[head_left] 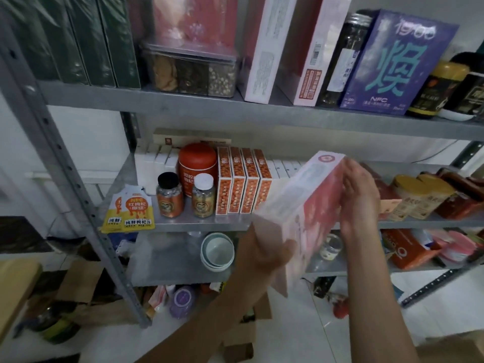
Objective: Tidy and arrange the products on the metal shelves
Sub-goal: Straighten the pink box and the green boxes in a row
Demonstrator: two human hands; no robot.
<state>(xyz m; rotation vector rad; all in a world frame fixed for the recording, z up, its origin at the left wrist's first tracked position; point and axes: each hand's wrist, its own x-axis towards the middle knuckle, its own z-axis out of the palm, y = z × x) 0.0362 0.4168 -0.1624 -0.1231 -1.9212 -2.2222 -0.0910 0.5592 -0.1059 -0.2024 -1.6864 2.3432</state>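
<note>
Room: white wall and pale tiled floor (301, 334) behind grey metal shelves (262, 113), seen from close in front
Clear tub (191, 72): lidded, on the top shelf, split in three; tan slices at the left, dark bits in the middle, pale round beads at the right
Small jars: a black-capped jar (169, 195) and a white-capped jar (203, 196) stand side by side at the front of the middle shelf, each packed with small pale pieces above an orange label
Bowls (217, 251): pale, nested, mouth up on the lower shelf
Dark jar (345, 58): tall glass, squeezed between a pink-edged carton (313, 61) and a purple box (392, 64); contents too dim to name
Pink box (301, 205): long and flat, a pink-and-red printed face, a paler narrow side with fine print, a round mark on its top end; held tilted in the air before the middle shelf, just right of four orange boxes (243, 180)
Left hand (267, 258): grips the bottom corner, thumb across the printed face, the other fingers round the back, out of sight
Right hand (360, 203): laid on the upper right of the box, fingers (349, 174) fairly straight and pressed flat against it
Hard to see: box and hands are smeared with blur, so the print cannot be read; the box covers the centre of the middle shelf; gold-lidded tubs (419, 197) sit partly behind the right hand; the top-shelf goods are cut off by the frame
</note>
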